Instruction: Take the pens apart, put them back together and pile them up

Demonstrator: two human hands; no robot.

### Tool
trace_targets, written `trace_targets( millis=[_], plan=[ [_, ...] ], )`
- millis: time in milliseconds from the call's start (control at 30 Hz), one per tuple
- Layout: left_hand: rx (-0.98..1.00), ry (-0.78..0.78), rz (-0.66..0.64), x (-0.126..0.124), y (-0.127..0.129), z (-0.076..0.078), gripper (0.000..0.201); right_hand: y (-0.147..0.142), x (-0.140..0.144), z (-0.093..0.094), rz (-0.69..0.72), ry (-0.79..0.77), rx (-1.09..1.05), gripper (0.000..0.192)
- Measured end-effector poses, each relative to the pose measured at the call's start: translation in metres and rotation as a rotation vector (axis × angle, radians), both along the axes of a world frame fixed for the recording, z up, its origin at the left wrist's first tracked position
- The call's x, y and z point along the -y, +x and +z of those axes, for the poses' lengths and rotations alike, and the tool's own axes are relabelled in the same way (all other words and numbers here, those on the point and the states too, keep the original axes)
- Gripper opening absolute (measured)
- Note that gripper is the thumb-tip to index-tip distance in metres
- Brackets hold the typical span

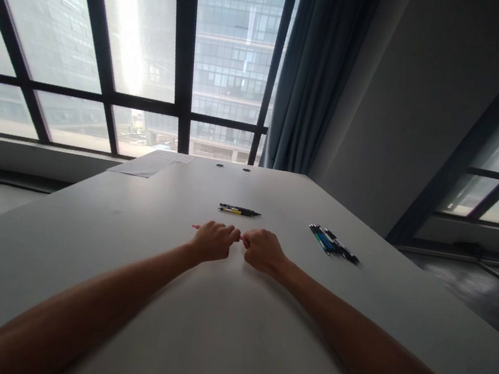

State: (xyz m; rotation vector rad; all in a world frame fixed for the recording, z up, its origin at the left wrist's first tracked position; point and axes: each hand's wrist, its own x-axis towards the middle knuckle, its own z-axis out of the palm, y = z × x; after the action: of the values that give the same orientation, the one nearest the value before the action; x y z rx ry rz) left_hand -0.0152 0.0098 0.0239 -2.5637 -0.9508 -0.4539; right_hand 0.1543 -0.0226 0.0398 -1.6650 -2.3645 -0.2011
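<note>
Fingers of left hand [213, 241] and right hand [262, 250] curled shut, both gripping one thin pink pen [196, 226] held level between them, tip poking out at 9 o'clock. Hands meet at centre of white table [121, 293]. Two pens [239, 210] at 12 o'clock; pen cluster [333, 243] at 2 o'clock. Papers [149, 164] far, 11 o'clock.

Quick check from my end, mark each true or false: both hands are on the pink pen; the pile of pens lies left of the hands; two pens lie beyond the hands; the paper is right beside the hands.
1. Both the left hand and the right hand grip the pink pen. True.
2. The pile of pens lies left of the hands. False: it lies to the right.
3. Two pens lie beyond the hands. True.
4. The paper is beside the hands. False: it lies at the table's far edge.
</note>
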Motion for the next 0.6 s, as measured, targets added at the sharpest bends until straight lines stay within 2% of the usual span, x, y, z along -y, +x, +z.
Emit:
trace_targets(
  millis=[167,233,300,467,600],
  plan=[
    [0.155,-0.157,0.090,-0.001,0.003,0.007,0.018,0.001,-0.001,0.003,0.141,0.171,0.167,0.020],
    [0.177,-0.196,0.078,-0.005,0.001,0.007,0.019,0.003,-0.001,0.004,0.168,0.188,0.197,0.019],
    [0.185,-0.165,0.032,-0.009,-0.002,0.005,0.020,0.006,-0.003,0.005,0.169,0.157,0.128,0.016],
    [0.198,0.007,-0.196,-0.018,-0.009,-0.004,0.030,0.016,-0.011,0.004,0.197,-0.166,-0.433,0.030],
    [0.230,0.094,-0.277,-0.022,-0.011,-0.007,0.028,0.021,-0.019,-0.002,0.233,-0.484,-0.829,0.030]
  ],
)
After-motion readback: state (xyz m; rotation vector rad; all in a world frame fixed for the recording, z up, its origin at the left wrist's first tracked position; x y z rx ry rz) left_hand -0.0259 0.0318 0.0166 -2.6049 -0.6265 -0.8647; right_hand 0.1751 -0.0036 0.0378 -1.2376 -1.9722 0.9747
